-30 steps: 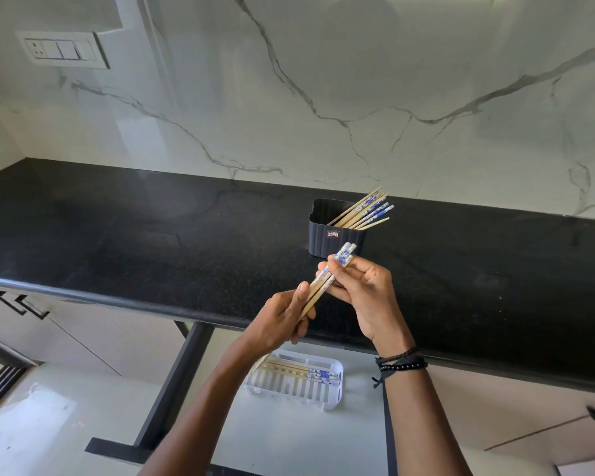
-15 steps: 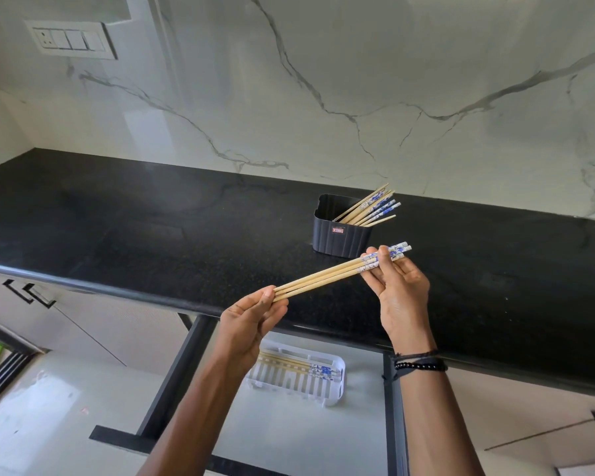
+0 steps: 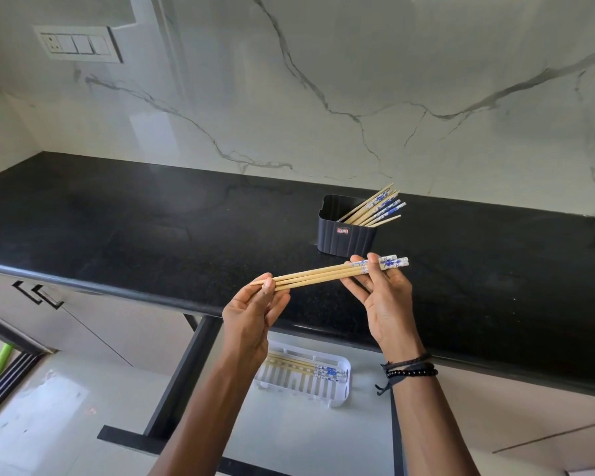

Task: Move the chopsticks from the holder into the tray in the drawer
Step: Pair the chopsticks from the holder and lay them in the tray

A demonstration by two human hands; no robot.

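Three wooden chopsticks point(image 3: 323, 274) with blue-and-white patterned ends lie almost level between my hands, above the counter's front edge. My left hand point(image 3: 255, 314) pinches their plain tips. My right hand point(image 3: 382, 297) grips the patterned ends. Behind them the black ribbed holder point(image 3: 346, 235) stands on the counter with several more chopsticks point(image 3: 375, 209) leaning out to the right. Below my hands, in the open drawer point(image 3: 299, 438), sits the white slotted tray point(image 3: 337, 389) with a few chopsticks point(image 3: 310, 367) lying along its far side.
The black stone countertop point(image 3: 134, 231) runs across the view under a white marble wall. A switch plate point(image 3: 78, 44) is on the wall at upper left. Cabinet doors with black handles point(image 3: 38, 293) are to the left of the drawer.
The held chopsticks swung from steeply tilted to nearly level. My hands spread apart to their two ends, the right one moving right. The view shifted slightly.
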